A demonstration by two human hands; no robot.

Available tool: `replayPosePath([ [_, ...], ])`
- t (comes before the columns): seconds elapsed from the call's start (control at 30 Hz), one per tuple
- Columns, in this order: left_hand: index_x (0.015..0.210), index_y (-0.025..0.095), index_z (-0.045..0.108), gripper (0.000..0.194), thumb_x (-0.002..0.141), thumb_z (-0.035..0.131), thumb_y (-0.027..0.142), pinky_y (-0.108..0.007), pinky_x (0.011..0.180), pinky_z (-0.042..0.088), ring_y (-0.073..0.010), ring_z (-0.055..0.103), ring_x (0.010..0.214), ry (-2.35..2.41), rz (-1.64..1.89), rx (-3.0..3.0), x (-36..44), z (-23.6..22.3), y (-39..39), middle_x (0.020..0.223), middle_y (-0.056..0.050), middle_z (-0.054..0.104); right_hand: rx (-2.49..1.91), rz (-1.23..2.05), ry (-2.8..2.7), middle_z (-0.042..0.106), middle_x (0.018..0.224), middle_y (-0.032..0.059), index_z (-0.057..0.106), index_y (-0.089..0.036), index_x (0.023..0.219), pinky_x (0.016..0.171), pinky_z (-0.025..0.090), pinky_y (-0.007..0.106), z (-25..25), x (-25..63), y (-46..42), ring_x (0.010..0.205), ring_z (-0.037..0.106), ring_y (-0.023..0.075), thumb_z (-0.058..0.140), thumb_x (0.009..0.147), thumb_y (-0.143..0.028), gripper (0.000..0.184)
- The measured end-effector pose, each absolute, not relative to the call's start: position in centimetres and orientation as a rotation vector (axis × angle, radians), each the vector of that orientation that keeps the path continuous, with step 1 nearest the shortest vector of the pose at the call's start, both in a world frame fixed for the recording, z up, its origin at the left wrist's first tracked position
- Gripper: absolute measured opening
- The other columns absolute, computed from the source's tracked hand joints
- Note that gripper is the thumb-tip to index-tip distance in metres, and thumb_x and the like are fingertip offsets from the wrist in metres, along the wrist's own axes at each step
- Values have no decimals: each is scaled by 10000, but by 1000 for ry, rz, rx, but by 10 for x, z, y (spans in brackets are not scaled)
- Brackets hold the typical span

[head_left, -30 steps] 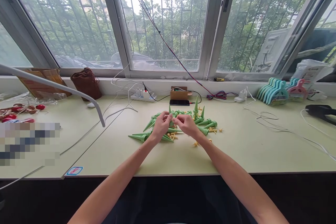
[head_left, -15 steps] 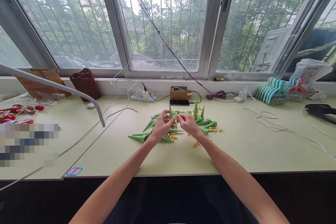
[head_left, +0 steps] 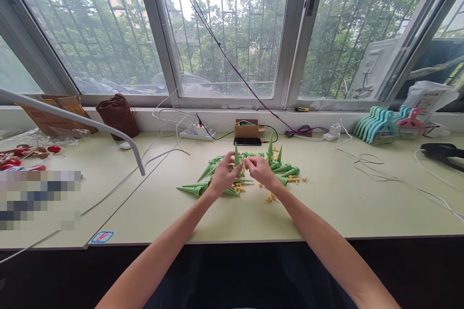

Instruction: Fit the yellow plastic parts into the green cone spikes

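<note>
My left hand (head_left: pixel 222 176) is closed around a green plastic spike (head_left: pixel 237 153), which stands with its point up between thumb and fingers. Beside it, my right hand (head_left: pixel 259 170) is pinched close to the spike's right side; whatever is between those fingertips is too small and hidden to make out. More green spikes (head_left: pixel 194 190) lie around both hands, and a tall one (head_left: pixel 270 148) stands upright behind the right hand. Small yellow plastic pieces (head_left: pixel 271 198) are scattered among them, some under the right wrist.
Behind the spikes a black phone (head_left: pixel 247 141) lies before a small cardboard box (head_left: pixel 247 129). A white lamp arm (head_left: pixel 123 142) reaches in from the left. Cables cross the table, with a power strip (head_left: pixel 197 133) at the back. Teal hangers (head_left: pixel 375 125) stand at the right.
The green spike in my left hand sits slightly lower and a touch further right. My right hand has hardly moved.
</note>
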State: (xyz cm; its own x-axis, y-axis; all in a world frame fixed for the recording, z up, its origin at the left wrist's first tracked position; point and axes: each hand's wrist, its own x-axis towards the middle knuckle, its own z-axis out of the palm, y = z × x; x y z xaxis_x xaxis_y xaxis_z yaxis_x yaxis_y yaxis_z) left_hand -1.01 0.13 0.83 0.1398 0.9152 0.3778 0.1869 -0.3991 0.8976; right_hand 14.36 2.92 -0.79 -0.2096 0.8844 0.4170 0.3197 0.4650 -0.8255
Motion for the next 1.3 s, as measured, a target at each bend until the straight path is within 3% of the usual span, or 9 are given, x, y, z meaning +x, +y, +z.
replayPosePath([
  [0.3,1017,211,584,350,734,666,401,-265,552,575,-144,611,694,1050,1318,1745,-10,7,2,845,-24,577,-993,898,-1692,342,430,-48,431,-201,572,414,253,247,-10,143,31,388,328,95,453,861,-530,439],
  [0.6,875,201,633,235,760,626,406,-250,533,536,-159,582,706,1177,1325,1875,-8,5,2,872,-45,627,-1085,593,-1635,394,468,-18,412,-193,525,487,294,263,-1,142,24,464,367,113,414,891,-551,512],
  [0.87,883,205,618,218,761,619,386,-223,527,459,-130,551,636,1296,1304,1978,-10,2,4,818,-21,618,-927,594,-1742,423,516,-52,515,-198,840,484,296,240,2,139,14,468,374,110,475,874,-562,367],
  [1.3,939,199,587,248,772,611,381,-223,595,469,-122,564,689,1261,1242,2070,-9,-2,3,838,-17,600,-903,399,-1751,414,563,-50,425,-202,725,502,311,230,0,138,15,499,367,100,487,878,-377,241],
])
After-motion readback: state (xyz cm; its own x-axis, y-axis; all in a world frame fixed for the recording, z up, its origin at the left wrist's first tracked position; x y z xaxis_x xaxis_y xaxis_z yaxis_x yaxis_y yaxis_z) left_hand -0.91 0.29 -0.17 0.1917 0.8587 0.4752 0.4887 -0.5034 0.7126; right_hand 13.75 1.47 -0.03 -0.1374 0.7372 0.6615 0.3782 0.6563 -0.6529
